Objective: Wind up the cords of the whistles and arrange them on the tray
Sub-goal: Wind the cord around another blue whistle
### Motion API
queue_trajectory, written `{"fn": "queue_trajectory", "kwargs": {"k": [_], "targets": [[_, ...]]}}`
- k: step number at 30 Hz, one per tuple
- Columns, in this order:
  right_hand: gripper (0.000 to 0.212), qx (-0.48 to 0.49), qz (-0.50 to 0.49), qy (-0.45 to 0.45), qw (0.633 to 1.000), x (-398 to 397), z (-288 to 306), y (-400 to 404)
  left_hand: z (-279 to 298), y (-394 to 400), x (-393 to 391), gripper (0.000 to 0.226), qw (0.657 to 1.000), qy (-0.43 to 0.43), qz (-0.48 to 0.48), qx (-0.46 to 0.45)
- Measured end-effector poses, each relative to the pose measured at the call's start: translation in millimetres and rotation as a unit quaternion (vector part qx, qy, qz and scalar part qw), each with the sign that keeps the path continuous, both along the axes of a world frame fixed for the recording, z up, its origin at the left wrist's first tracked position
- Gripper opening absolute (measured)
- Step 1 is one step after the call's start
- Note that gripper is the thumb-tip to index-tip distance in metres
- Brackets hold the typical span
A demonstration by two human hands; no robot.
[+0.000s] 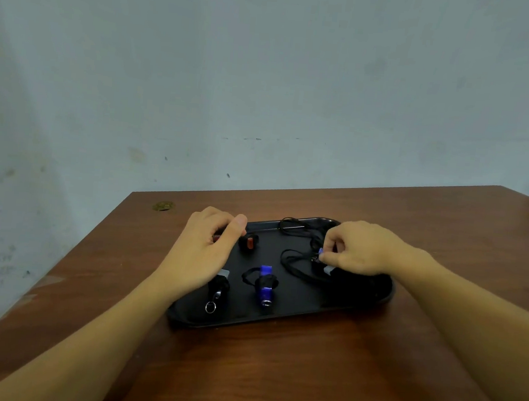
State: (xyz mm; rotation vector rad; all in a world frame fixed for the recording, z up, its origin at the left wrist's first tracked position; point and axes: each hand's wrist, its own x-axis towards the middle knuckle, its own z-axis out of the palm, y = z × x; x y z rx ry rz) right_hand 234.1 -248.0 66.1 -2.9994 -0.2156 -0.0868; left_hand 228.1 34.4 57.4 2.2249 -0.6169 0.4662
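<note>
Whistles lie spread over the flat black oval tray (pixel 292 311) that sits on our brown wooden counter (pixel 273 377). We take the tray as our landmark. At its near middle rests a blue whistle (pixel 264 285) with its black cord wound round the body. At the tray's near left corner lies a dark whistle with a grey mouthpiece and a metal ring (pixel 217 289), partly under our left wrist. Toward the far left corner sits a red whistle wrapped in black cord (pixel 249 242). Our left hand (pixel 202 252) hovers over that far left part with fingers curled round a small reddish piece; we cannot tell what it is. Our right hand (pixel 356 250) is over the tray's right end, fingertips pinching a small blue whistle (pixel 321 253), beside a grey-tipped whistle (pixel 328 270) just under the hand. Loose black cords (pixel 296 260) loop across the tray's far right part, unwound.
</note>
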Motion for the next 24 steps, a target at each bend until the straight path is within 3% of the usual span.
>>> {"fn": "queue_trajectory", "kwargs": {"k": [2, 5, 9, 16, 24], "targets": [[0.020, 0.017, -0.015, -0.050, 0.999, 3, -1, 1, 4, -4, 1, 0.049, 1.000, 0.005, 0.000, 0.015], [0.035, -0.027, -0.051, 0.017, 0.998, 7, -1, 2, 8, -10, 4, 0.043, 0.999, 0.016, -0.005, 0.034], [0.012, -0.013, -0.054, -0.005, 0.998, 10, -2, -1, 13, -16, 6, 0.041, 0.998, 0.025, -0.011, 0.059], [0.019, 0.004, -0.040, 0.059, 0.997, 5, -2, -12, 21, -15, 1, 0.036, 0.997, 0.029, -0.013, 0.068], [0.012, 0.007, -0.023, -0.039, 0.999, -6, -11, -13, 29, -14, -11, 0.026, 0.996, 0.020, -0.012, 0.082]]}}
